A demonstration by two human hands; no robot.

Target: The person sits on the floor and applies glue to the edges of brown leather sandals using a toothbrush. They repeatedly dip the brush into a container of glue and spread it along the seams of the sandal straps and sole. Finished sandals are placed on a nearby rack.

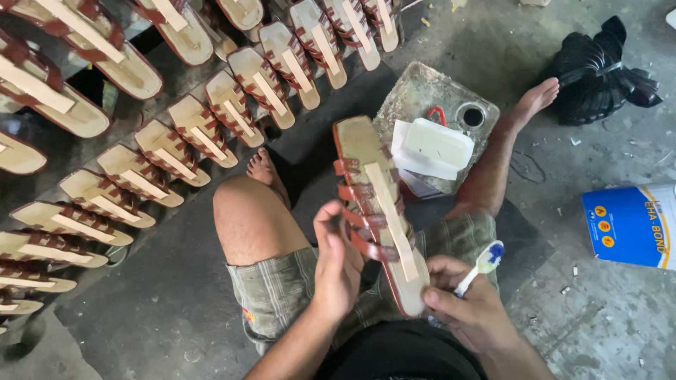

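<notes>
One toothbrush (pixel 483 263), one blue can (pixel 631 224), many sandals (pixel 200 130)

Glossy brown leather-like straps on matt tan sandal sole (pixel 384 211); smooth white plastic toothbrush (pixel 479 267), blue bristles; rough, stained grey concrete floor (pixel 598 309); dented dull metal tin (pixel 436 98); faded checked cloth shorts (pixel 282 288); shiny black plastic bag (pixel 598 70).

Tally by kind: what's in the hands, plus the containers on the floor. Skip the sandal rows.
Sandal: 1
Toothbrush: 1
Tin: 1
Blue can: 1
Total: 4
</notes>
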